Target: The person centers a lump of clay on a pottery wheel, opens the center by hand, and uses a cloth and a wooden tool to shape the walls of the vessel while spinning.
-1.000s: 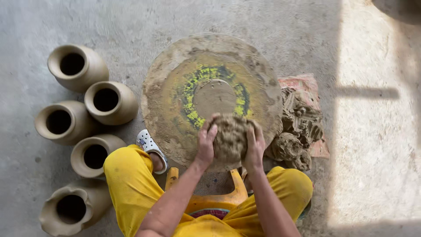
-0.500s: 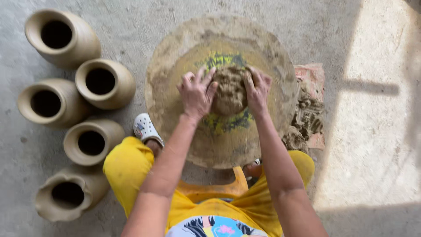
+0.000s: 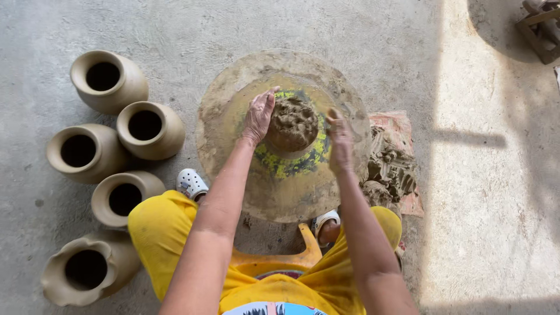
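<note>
Left hand [image 3: 259, 116] presses open fingers against the clay [image 3: 293, 122] mid-wheel [image 3: 233, 169]; right hand [image 3: 340, 143], fingers loosely open, hovers beside it, bare rim all around.

Clay lump [image 3: 293, 122]: rough, brown, wet; sits at centre of round potter's wheel [image 3: 233, 99], approx. upright mound.

Soft, even shade over my wheel [image 3: 283, 137]. Hard sunlit band on the floor [image 3: 490, 175] right of it, near blown out, crossed by one dark shadow bar. Focus sharp; no blur.
</note>
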